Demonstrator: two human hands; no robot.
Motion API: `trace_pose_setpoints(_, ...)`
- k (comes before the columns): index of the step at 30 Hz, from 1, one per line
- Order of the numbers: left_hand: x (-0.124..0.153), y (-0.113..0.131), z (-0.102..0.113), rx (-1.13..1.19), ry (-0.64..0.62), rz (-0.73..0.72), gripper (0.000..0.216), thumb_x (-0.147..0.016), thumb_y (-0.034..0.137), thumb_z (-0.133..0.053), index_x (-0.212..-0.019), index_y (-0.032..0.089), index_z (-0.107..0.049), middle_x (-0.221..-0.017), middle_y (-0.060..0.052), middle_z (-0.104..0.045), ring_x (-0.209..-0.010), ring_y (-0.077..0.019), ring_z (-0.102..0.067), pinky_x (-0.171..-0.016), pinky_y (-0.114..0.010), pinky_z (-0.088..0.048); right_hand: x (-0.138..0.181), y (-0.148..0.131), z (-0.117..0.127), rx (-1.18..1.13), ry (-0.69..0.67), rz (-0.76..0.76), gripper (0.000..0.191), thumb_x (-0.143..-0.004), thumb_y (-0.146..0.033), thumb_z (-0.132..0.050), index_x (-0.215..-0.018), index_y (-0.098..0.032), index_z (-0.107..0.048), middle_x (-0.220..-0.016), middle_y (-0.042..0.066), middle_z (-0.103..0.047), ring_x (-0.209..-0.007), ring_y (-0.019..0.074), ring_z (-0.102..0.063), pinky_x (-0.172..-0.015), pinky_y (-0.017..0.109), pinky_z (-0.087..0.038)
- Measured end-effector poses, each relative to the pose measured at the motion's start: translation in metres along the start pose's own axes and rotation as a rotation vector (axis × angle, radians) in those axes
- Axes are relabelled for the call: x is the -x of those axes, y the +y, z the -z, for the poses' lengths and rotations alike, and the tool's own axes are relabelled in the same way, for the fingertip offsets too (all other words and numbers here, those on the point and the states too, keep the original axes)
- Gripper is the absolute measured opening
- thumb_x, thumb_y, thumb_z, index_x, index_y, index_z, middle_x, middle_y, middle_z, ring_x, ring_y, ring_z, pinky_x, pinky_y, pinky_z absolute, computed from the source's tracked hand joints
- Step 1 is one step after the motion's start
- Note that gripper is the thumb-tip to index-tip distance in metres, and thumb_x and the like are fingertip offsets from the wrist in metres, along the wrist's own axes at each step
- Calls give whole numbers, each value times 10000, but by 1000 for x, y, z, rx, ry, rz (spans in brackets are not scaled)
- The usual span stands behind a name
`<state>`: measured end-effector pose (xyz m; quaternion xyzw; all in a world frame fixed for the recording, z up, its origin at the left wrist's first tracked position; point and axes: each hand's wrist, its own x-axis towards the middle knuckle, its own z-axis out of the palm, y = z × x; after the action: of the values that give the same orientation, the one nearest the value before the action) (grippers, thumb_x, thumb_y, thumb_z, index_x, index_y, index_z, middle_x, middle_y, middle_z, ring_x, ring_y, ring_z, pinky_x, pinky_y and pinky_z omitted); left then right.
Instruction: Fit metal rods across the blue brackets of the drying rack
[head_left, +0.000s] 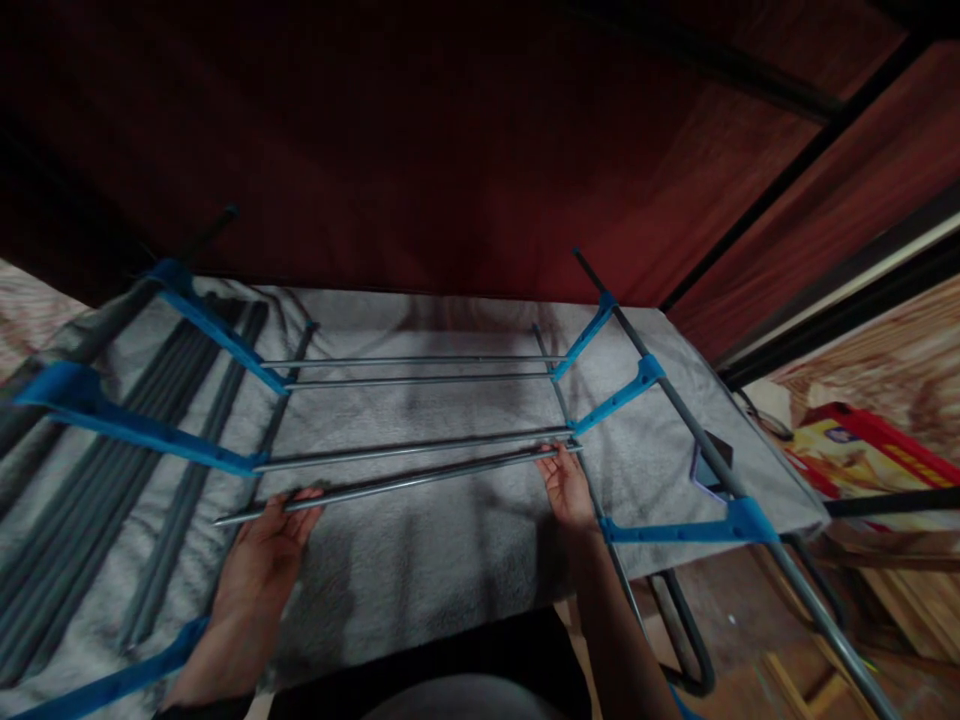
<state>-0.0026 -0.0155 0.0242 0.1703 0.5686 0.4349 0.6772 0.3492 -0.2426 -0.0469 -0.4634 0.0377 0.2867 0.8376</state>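
A thin grey metal rod (pixel 433 477) runs between my two hands, above the grey blanket. My left hand (pixel 262 555) closes its fingers round the rod near its left end, whose tip sticks out past them. Close to the other end, my right hand (pixel 564 485) pinches the same rod. Just beyond lies another rod (pixel 412 449), joining a left blue bracket (pixel 172 440) to a right blue bracket (pixel 611 400). Two more crossbars (pixel 420 379) span the frame farther back. The brackets sit on long grey tubes at both sides.
Several loose grey tubes (pixel 135 440) lie on the blanket at left. A phone-like dark object (pixel 712 462) rests behind the right tube. At far right is a red and yellow package (pixel 862 450). Dark red fabric (pixel 420 150) hangs behind the blanket.
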Motion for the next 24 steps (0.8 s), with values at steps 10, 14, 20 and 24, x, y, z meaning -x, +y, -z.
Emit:
trace_pose_setpoints(10, -6, -7, 5, 37, -66, -39, 227, -918, 9, -620, -789, 180, -697, -826, -45, -794, -850, -190, -794, -855, -304, -671, -2, 4, 11, -61, -22, 16, 118, -842, -296, -860, -907, -276, -764, -1000, 0, -827, -1000, 143, -776, -932, 297, -656)
trace_pose_setpoints(14, -9, -13, 7, 82, -36, -54, 175, -924, 18, -649, -838, 168, -674, -845, -48, -800, -849, -199, -804, -915, -365, -669, -1, 5, 12, -26, -16, 29, 147, -873, -357, -857, -937, -264, -763, -1011, 8, -824, -1011, 147, -776, -981, 319, -644)
trace_pose_setpoints(20, -11, -23, 10, 92, -79, -107, 88, -923, 132, -722, -886, 193, -671, -826, -27, -795, -840, -191, -801, -886, -344, -665, -2, 3, 18, 42, -35, 28, 221, -865, -406, -867, -983, -250, -763, -1031, 6, -817, -1024, 148, -765, -1072, 360, -604)
trace_pose_setpoints(24, -9, -29, 7, 82, -49, -161, 140, -886, 187, -802, -866, 193, -663, -799, -22, -778, -781, -182, -780, -793, -308, -654, -5, 2, 24, 48, -43, 44, 204, -867, -413, -863, -955, -262, -758, -969, -17, -798, -990, 143, -756, -1080, 374, -591)
